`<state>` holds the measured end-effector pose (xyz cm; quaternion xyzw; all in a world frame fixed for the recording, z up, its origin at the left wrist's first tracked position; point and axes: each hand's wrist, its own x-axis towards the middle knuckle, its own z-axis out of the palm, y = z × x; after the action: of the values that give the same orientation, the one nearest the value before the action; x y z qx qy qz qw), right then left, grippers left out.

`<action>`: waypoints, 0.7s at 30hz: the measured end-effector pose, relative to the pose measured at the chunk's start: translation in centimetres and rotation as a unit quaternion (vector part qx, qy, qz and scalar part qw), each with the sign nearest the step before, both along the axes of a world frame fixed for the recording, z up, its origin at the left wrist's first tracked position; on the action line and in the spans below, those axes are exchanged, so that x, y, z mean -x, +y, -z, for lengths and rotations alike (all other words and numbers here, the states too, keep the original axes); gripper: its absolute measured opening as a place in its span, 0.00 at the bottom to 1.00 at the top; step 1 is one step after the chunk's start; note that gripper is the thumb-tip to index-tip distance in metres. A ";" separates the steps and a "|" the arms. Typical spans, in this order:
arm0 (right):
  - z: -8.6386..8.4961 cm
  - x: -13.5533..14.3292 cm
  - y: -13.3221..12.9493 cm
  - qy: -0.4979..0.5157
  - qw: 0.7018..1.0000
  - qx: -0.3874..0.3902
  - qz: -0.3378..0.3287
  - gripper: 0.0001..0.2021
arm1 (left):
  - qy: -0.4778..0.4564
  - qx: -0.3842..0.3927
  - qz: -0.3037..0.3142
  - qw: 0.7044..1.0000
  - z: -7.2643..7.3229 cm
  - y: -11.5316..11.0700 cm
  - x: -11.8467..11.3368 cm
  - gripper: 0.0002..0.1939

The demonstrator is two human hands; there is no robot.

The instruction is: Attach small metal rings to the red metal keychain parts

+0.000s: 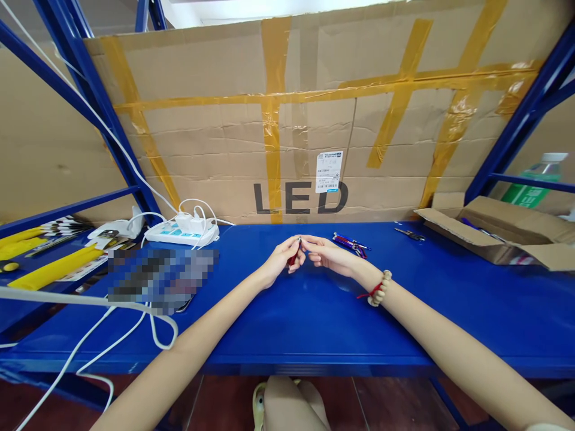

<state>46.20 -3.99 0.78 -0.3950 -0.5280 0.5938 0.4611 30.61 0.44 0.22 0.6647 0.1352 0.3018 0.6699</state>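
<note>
My left hand (281,261) is closed round a dark red pen (293,256), of which only a short stretch shows between the fingers. Its silvery end points up. At that end the fingertips of my right hand (329,254) are pinched together, meeting the left fingertips; any small part between them is too small to make out. Just behind and right of my right hand lie several pens or pen parts (351,243), blue, purple and red with shiny metal bits, on the blue table (309,323).
Keys (409,234) lie at the back right, beside an open cardboard box (485,233) with a blue pen inside. At left are a white power strip (179,232) with cables, a blurred-out flat item (157,278) and yellow packages (58,267). A large carton (215,137) stands behind.
</note>
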 end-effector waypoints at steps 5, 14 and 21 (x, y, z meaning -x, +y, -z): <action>0.0 -0.1 -0.1 -0.012 1.000 -0.004 -0.005 0.21 | 0.018 -0.003 0.017 1.000 0.1 0.2 0.1 0.26; 0.0 0.1 -0.2 -0.051 0.998 -0.019 -0.011 0.21 | 0.034 0.005 0.038 0.999 0.0 -0.2 0.1 0.23; -0.3 0.1 -0.3 -0.074 0.996 -0.040 -0.008 0.21 | 0.023 0.013 0.035 0.999 0.1 -0.4 0.1 0.24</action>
<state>46.12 -4.24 1.07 -0.4149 -0.5873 0.5447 0.4315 30.49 0.09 0.14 0.6673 0.1308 0.2608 0.6853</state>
